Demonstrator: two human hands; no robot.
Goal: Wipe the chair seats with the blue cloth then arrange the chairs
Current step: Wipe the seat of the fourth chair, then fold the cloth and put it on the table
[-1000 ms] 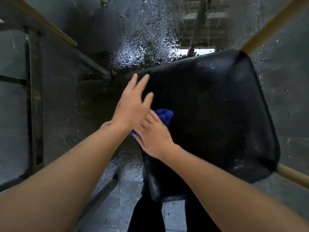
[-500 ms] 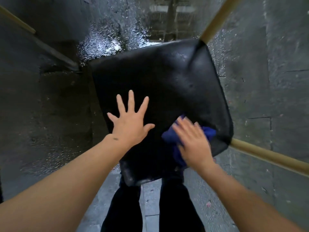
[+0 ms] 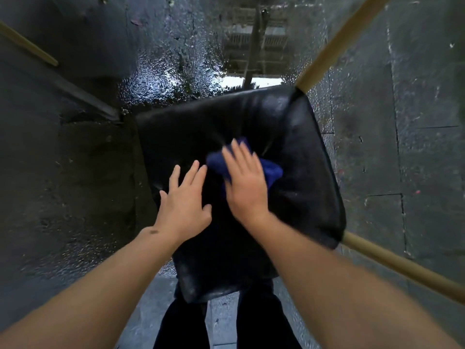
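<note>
A chair with a black padded seat [image 3: 297, 152] stands right below me, its pale wooden legs [image 3: 334, 44] sticking out at the corners. My right hand [image 3: 245, 182] lies flat with straight fingers on the bunched blue cloth [image 3: 270, 171] and presses it onto the middle of the seat. The cloth shows beyond the fingertips and to the right of the palm. My left hand [image 3: 185, 200] rests beside it on the left part of the seat, fingers spread and straight, holding nothing.
The floor [image 3: 75, 197] is wet dark stone with a bright reflection [image 3: 241, 81] past the seat. Another pale wooden leg [image 3: 27, 47] of a second chair shows at the upper left. My dark trouser legs [image 3: 181, 323] stand under the seat's near edge.
My right hand has slid the blue cloth from the seat's near right corner up to its middle. My left hand stayed flat on the seat's left side.
</note>
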